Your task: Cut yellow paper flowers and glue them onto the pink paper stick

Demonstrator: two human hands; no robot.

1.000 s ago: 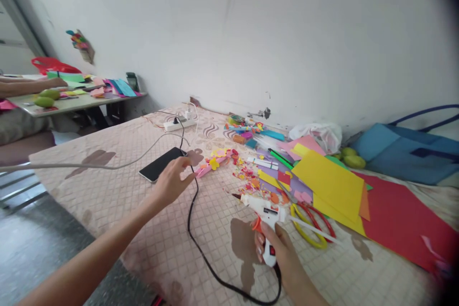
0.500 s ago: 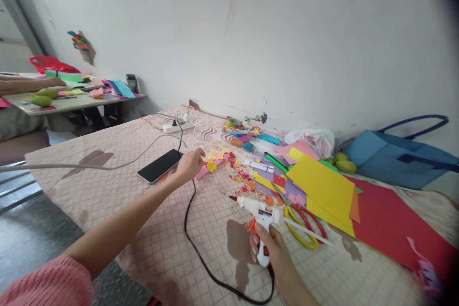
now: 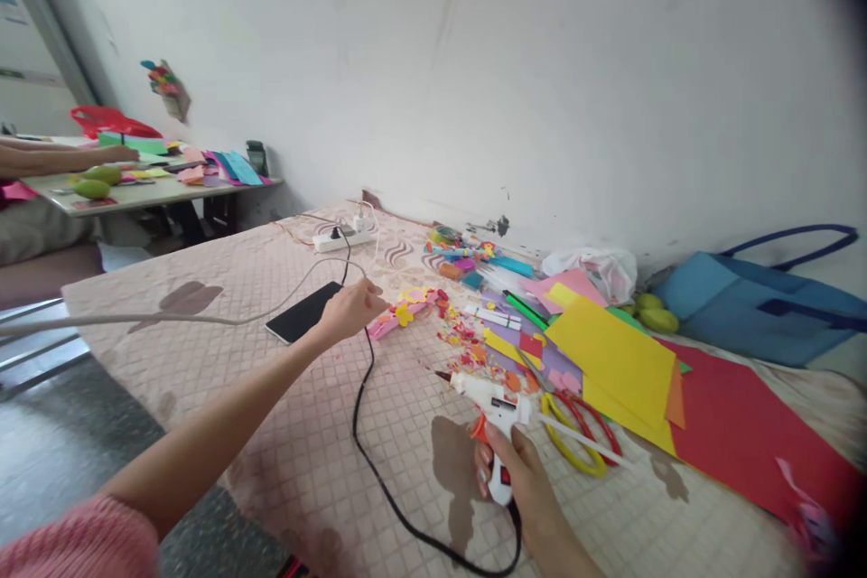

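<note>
My right hand (image 3: 511, 461) is wrapped round the handle of a white glue gun (image 3: 498, 402) with an orange trigger. Its dark nozzle points left, over the checked tablecloth. My left hand (image 3: 350, 311) is at mid-table with its fingers pressed together, beside the pink strip (image 3: 386, 321) that carries yellow flowers (image 3: 405, 314). Whether the fingertips hold anything is too small to tell. A black phone (image 3: 298, 314) lies just left of that hand. The gun's black cord (image 3: 379, 479) loops across the cloth.
Scissors (image 3: 575, 433), yellow sheets (image 3: 610, 361), a red sheet (image 3: 738, 415) and small scraps (image 3: 467, 339) lie to the right. A blue bag (image 3: 738, 298) leans by the wall. Behind my left hand is a power strip (image 3: 339, 240). Another person's arm (image 3: 60, 157) rests over the far-left table.
The view has shifted slightly, so most things sit a little further right. My left hand has moved slightly leftward relative to the flowered strip. My right hand keeps its grip on the glue gun.
</note>
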